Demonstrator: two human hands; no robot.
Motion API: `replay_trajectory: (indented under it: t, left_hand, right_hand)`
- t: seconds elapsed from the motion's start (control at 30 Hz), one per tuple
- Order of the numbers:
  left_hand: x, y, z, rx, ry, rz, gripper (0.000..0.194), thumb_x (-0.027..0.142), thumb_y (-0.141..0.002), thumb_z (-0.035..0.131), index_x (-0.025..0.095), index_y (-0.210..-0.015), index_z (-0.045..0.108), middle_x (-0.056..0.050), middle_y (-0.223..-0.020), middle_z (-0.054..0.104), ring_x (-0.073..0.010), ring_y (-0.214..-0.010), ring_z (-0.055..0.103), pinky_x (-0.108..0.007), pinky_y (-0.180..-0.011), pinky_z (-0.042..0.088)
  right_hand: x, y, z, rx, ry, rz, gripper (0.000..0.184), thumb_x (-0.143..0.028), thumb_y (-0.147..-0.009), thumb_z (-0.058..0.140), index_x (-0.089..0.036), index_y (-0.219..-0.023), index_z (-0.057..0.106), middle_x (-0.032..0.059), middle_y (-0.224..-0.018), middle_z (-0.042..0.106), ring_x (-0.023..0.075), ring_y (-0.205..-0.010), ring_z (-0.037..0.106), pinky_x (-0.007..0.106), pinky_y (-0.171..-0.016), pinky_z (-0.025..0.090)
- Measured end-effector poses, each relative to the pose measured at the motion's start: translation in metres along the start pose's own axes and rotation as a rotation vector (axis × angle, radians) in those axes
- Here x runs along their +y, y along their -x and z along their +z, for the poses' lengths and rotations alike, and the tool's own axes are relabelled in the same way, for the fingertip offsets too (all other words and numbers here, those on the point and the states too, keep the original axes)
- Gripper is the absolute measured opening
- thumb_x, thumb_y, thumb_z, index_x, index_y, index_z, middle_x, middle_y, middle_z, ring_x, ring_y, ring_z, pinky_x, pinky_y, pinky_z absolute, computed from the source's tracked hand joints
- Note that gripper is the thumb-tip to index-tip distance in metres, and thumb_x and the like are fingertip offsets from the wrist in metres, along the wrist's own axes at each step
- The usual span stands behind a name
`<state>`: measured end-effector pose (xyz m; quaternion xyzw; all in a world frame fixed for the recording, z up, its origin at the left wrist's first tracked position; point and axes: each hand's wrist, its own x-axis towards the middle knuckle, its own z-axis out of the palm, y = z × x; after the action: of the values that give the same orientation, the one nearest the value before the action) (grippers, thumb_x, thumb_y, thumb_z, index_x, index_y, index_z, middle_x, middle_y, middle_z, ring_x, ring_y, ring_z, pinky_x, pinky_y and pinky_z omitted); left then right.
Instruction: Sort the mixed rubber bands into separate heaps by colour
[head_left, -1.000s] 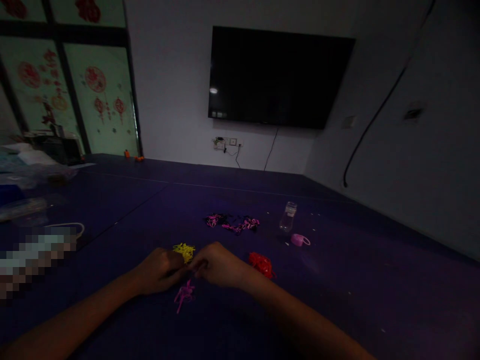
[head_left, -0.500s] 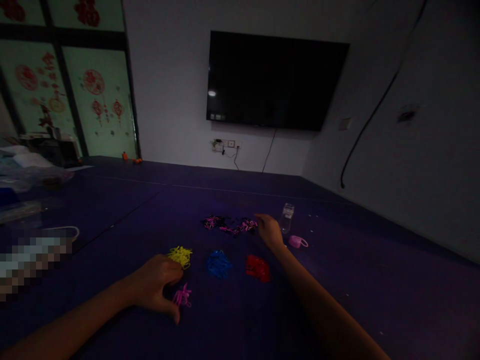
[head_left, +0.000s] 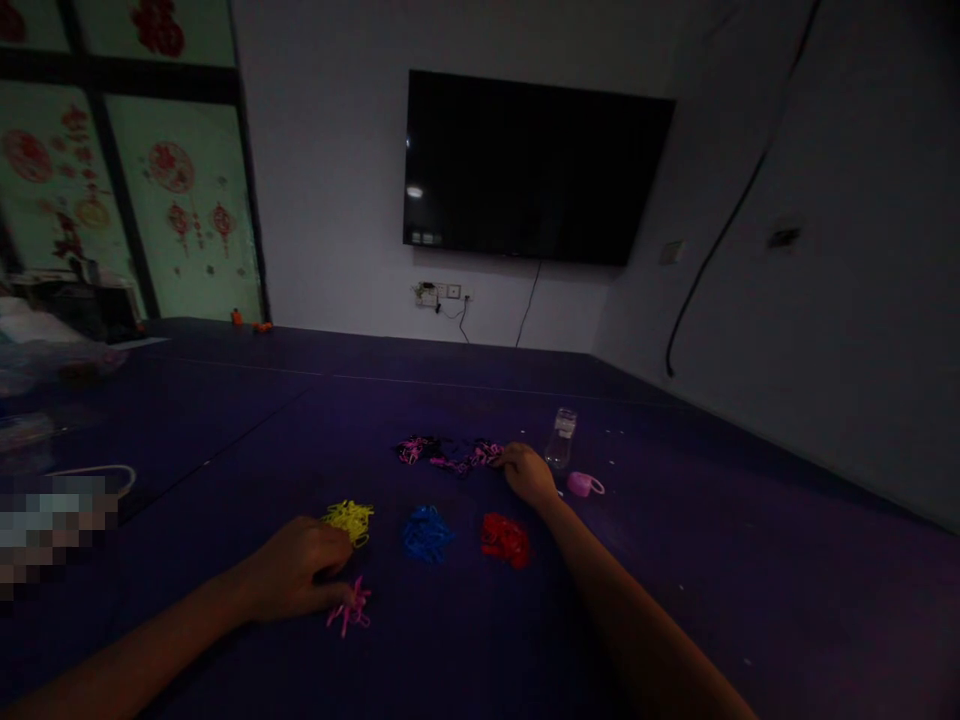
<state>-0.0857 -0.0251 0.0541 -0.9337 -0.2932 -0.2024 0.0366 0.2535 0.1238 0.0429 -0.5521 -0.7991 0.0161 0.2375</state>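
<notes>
On the dark purple table (head_left: pixel 712 560) lie small heaps of tiny bands: a yellow heap (head_left: pixel 349 520), a blue heap (head_left: pixel 426 531), a red heap (head_left: pixel 505 539) and a pink heap (head_left: pixel 349 610). Farther back is a mixed pink-and-black heap (head_left: pixel 446 455). My left hand (head_left: pixel 296 572) rests curled on the table, its fingertips touching the pink heap, just below the yellow one. My right hand (head_left: pixel 529 473) is stretched forward with fingers closed at the right end of the mixed heap; what they pinch is too small to see.
A small clear bottle (head_left: pixel 560 437) and a pink lid (head_left: pixel 583 485) stand just right of my right hand. A white cord (head_left: pixel 97 472) and blurred items lie at the left edge. A wall TV (head_left: pixel 532 170) hangs behind the table.
My right hand left the spot beside my left hand and reached forward to the mixed heap, uncovering the blue heap. My left hand stayed by the pink heap.
</notes>
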Motion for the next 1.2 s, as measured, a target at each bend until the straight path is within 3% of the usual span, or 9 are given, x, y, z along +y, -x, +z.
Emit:
replay_trajectory:
  t: [0.17,0.33,0.47,0.67,0.83,1.2]
  left_hand:
    - [0.0,0.0,0.0,-0.001,0.007,0.001,0.059,0.06,-0.091,0.021,0.017,-0.057,0.041,0.002,-0.054,0.046,-0.0096,-0.046,0.04,-0.023,-0.045,0.024]
    - [-0.001,0.0,0.0,-0.012,0.023,0.003,0.058,0.057,-0.093,0.019,0.017,-0.058,0.041,0.001,-0.055,0.046,-0.0099,-0.047,0.041,-0.023,-0.046,0.025]
    - [-0.001,0.0,0.0,-0.009,0.02,0.001,0.058,0.057,-0.093,0.019,0.017,-0.058,0.042,0.001,-0.054,0.046,-0.0099,-0.046,0.041,-0.023,-0.046,0.025]
    - [-0.003,0.001,0.001,-0.006,0.011,0.019,0.057,0.053,-0.094,0.019,0.016,-0.059,0.043,0.001,-0.055,0.048,-0.0096,-0.047,0.042,-0.022,-0.046,0.025]
    - [-0.003,0.001,0.0,-0.022,-0.008,0.021,0.056,0.052,-0.095,0.02,0.017,-0.059,0.044,0.001,-0.056,0.049,-0.0101,-0.047,0.044,-0.022,-0.047,0.026]
    - [-0.004,0.001,0.002,-0.016,0.005,0.01,0.057,0.055,-0.094,0.019,0.017,-0.058,0.043,0.001,-0.055,0.048,-0.0101,-0.046,0.043,-0.022,-0.046,0.026]
  right_hand:
    - [0.002,0.001,-0.003,0.035,0.061,0.136,0.034,-0.006,-0.079,0.04,-0.017,-0.09,0.07,0.0065,-0.102,0.063,0.0156,-0.1,0.054,0.021,-0.085,0.038]
    - [0.0,0.0,-0.001,0.022,0.036,0.051,0.037,-0.005,-0.078,0.041,-0.017,-0.102,0.067,0.0061,-0.107,0.062,0.0154,-0.104,0.052,0.022,-0.09,0.036]
    - [-0.002,0.0,0.0,-0.038,0.015,-0.027,0.039,-0.003,-0.076,0.041,-0.019,-0.1,0.067,0.0043,-0.11,0.06,0.0149,-0.105,0.051,0.021,-0.091,0.036]
    - [0.001,0.0,0.0,0.023,0.085,0.086,0.036,-0.004,-0.078,0.04,-0.015,-0.098,0.067,0.008,-0.106,0.061,0.0172,-0.105,0.05,0.023,-0.092,0.035]
    - [0.003,-0.001,0.003,0.039,0.063,0.059,0.04,-0.004,-0.077,0.041,-0.016,-0.109,0.063,0.0075,-0.11,0.06,0.0171,-0.106,0.05,0.023,-0.091,0.035]
    - [0.008,-0.003,0.007,0.05,0.045,0.072,0.032,-0.005,-0.076,0.041,-0.016,-0.088,0.068,0.0081,-0.099,0.063,0.0177,-0.1,0.053,0.024,-0.088,0.037]
